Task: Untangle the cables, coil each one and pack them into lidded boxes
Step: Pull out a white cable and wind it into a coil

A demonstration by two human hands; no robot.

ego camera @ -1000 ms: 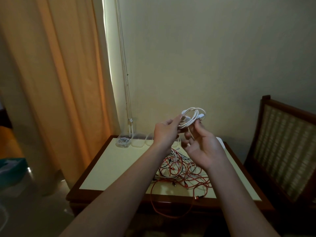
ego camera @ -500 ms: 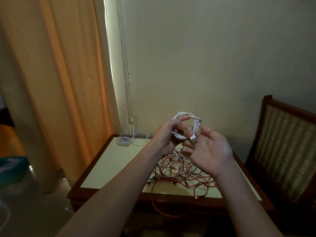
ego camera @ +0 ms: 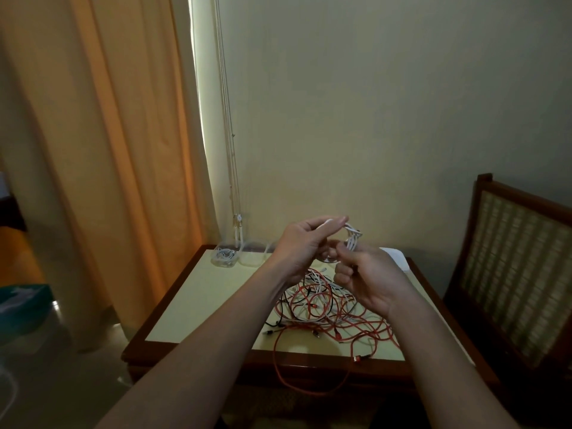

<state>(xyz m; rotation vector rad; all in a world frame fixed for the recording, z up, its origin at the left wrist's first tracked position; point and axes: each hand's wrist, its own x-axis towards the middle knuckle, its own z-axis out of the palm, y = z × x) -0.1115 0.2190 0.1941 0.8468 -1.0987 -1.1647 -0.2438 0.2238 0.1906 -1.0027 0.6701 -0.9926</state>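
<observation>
The left hand [ego camera: 301, 247] and the right hand [ego camera: 370, 281] both pinch a small white cable coil [ego camera: 352, 237] above the messy cables [ego camera: 322, 308] on the worktop [ego camera: 201, 305]. If a finger slips, the loops could spring open and drop into the mess.

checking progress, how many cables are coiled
2: one white coil in left hand and right hand, second coil in the clear box far left on the table. Others may be hidden.
</observation>
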